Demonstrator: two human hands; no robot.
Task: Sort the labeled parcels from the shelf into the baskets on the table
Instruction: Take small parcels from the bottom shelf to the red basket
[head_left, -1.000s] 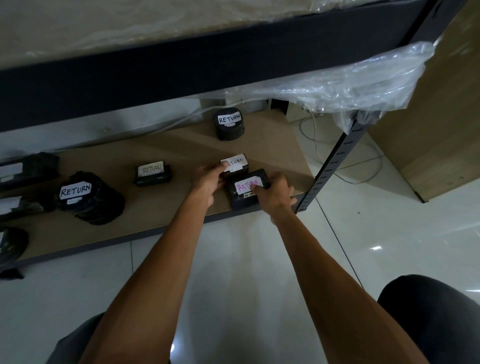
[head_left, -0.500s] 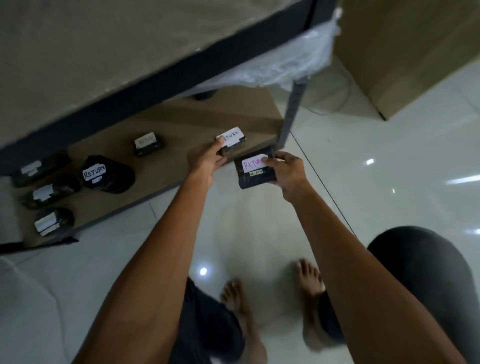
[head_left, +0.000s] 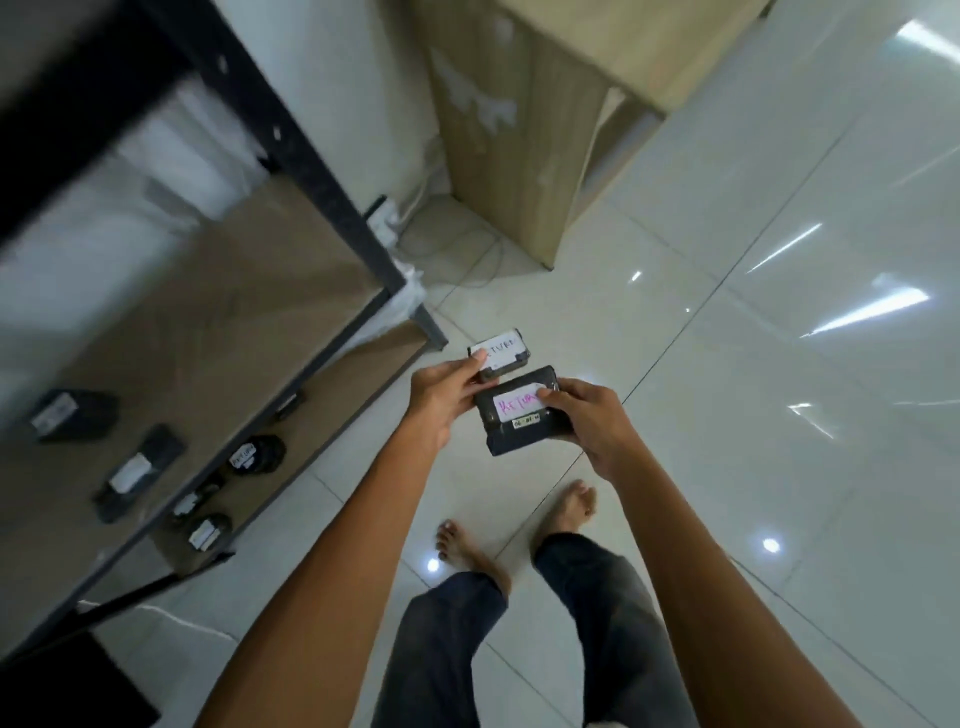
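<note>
Both parcels now clear of the shelf (head_left: 218, 332) at frame left, over tiled floor (head_left: 727, 415); left hand (head_left: 441, 397) pinches small parcel (head_left: 506, 353), right hand (head_left: 592, 415) fingers clamp larger parcel (head_left: 519, 421).

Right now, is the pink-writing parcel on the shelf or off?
Off. The right hand holds the pink-lettered parcel over the floor, beside the shelf.

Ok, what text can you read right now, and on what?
"RETURN", dark ink: label on the small parcel in the left hand.
"RETUR", pink, thumb over the end: label on the larger parcel in the right hand.
Sticker under it: too small.
"RETURN", faint: round parcel on the shelf.
Other shelf labels: blurred.
</note>
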